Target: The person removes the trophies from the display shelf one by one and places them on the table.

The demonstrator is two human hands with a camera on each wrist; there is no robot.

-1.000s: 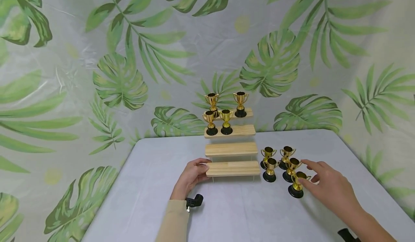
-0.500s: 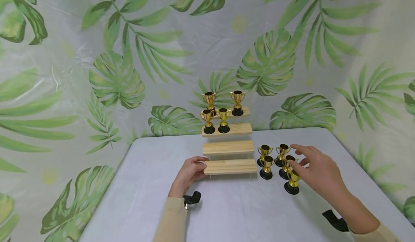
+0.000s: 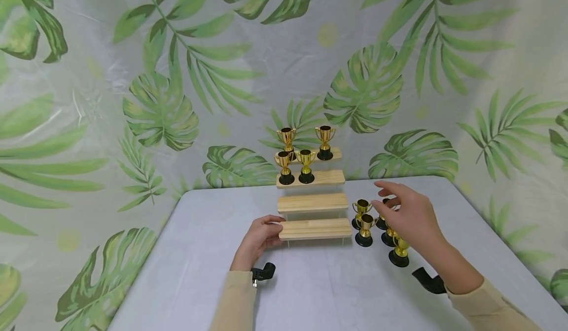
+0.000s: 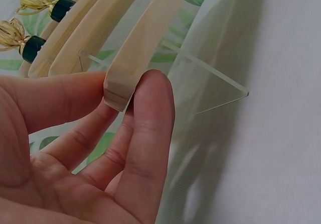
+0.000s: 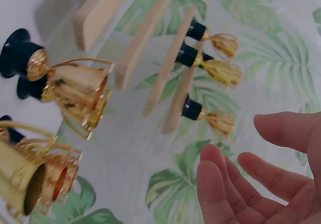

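Observation:
A tiered display stand has wooden shelves on clear supports; my left hand (image 3: 259, 235) pinches the left end of its lowest shelf (image 3: 315, 228). In the left wrist view, thumb and fingers sit on both faces of that board (image 4: 145, 48). My right hand (image 3: 407, 215), holding nothing, hovers above a group of small gold trophy cups with black bases, its fingers loosely bent and apart. It partly hides the back cups. The front cup (image 3: 399, 254) and left cup (image 3: 365, 230) show upright on the table. In the right wrist view, the fingers (image 5: 210, 189) are clear of every cup.
On the top shelf stand a left trophy (image 3: 287, 136) and a right trophy (image 3: 325, 136). The second shelf (image 3: 330, 177) carries two more at its left. The third shelf (image 3: 312, 202) is bare wood. A leaf-patterned sheet (image 3: 239, 84) hangs behind the white table (image 3: 213, 222).
My right hand has drawn away from the front trophies, moving up and left with nothing in it. The left hand keeps its pinch on the lowest shelf.

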